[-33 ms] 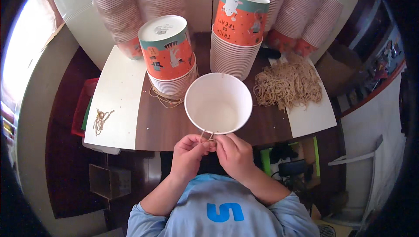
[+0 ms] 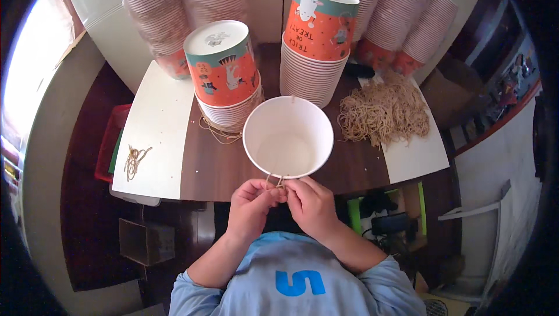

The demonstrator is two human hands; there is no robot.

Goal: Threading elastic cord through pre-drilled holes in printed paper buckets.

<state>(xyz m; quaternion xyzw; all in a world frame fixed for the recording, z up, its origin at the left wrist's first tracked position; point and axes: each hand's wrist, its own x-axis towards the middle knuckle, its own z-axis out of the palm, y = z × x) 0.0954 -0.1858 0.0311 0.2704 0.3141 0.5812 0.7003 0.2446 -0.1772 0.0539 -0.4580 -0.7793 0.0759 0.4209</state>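
Observation:
A white-lined paper bucket (image 2: 252, 135) stands mouth up near the table's front edge, its inside facing me. Thin tan cord (image 2: 281, 180) forms a small loop at the near rim. My left hand (image 2: 253, 205) pinches the cord between thumb and forefinger. Close beside it, touching or nearly so, my right hand (image 2: 312, 204) is closed on the same cord, its fingertips against the rim. Which strand each hand has is too small to make out. The bucket's outer print is hidden from me.
Two upside-down stacks of orange and green printed buckets, a left stack (image 2: 224, 77) and a right stack (image 2: 320, 25), stand behind. A tangled cord pile (image 2: 384, 112) lies at right, a small cord bundle (image 2: 136, 161) at left. Wrapped bucket stacks (image 2: 154, 13) line the wall.
The bucket has shifted slightly to the left, and my two hands have moved a little the same way. Both still pinch the cord.

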